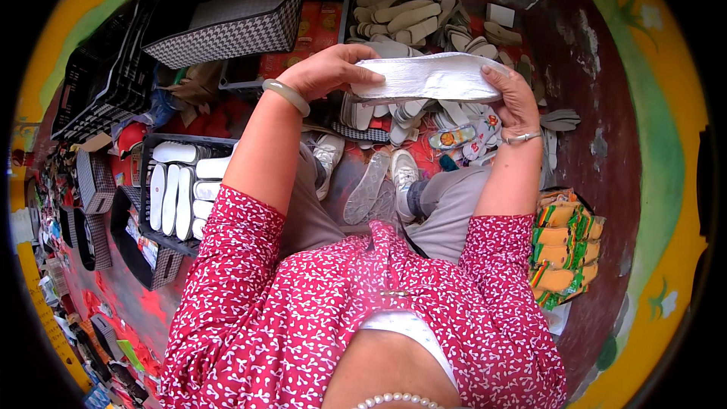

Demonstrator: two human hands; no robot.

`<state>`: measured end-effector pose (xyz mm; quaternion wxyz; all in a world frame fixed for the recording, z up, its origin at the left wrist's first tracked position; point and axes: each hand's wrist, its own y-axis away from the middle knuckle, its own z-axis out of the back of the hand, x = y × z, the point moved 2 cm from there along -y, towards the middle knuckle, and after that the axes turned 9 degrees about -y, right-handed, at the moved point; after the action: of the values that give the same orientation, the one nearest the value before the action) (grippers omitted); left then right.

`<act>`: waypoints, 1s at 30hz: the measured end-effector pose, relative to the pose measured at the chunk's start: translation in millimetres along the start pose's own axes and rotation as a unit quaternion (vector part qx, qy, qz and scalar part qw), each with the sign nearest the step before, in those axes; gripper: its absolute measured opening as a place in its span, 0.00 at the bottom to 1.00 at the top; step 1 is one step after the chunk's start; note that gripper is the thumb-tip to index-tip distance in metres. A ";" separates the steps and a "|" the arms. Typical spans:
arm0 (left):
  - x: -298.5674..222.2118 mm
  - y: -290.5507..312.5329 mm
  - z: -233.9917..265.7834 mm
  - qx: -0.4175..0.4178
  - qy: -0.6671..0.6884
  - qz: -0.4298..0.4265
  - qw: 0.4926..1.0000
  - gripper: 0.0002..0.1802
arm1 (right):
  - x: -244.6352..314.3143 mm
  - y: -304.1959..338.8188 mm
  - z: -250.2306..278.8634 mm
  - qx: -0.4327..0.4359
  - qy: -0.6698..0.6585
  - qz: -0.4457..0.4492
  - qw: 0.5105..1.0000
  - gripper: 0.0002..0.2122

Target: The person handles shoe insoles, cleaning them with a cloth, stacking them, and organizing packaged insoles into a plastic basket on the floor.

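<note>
Stretched out lengthwise in front of me is a white insole, possibly more than one layer thick. My left hand grips its left end, thumb on top and fingers underneath. At the other end my right hand pinches it, the thumb pressed on the white face. Below it, between my shoes, a clear plastic insole-shaped piece lies near my lap. Insoles with coloured prints are on the floor just beyond my right shoe.
A dark crate of white insoles stands at my left. Loose insoles are heaped at the far side. A checked basket sits far left. Packs of orange insoles fill a box at my right, beside the dark red wall.
</note>
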<state>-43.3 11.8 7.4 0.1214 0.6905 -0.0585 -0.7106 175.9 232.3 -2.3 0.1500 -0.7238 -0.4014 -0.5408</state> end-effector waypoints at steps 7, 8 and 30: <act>5.2 -1.9 6.6 -0.120 0.177 -0.020 0.977 0.17 | -2.7 -1.2 -24.6 0.016 0.021 -0.045 0.999 0.17; 5.6 -1.7 9.4 -0.136 0.177 -0.033 0.974 0.17 | 0.2 2.6 -29.3 0.037 0.034 -0.056 0.997 0.17; -6.2 -13.0 25.7 -0.206 0.477 -0.266 0.812 0.26 | -58.4 16.2 -97.1 0.085 -0.188 -0.107 0.973 0.19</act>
<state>-70.0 23.7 11.1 0.0796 0.8904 0.3402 -0.2918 118.2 134.4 -15.6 0.0741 -0.7498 -0.5419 -0.3723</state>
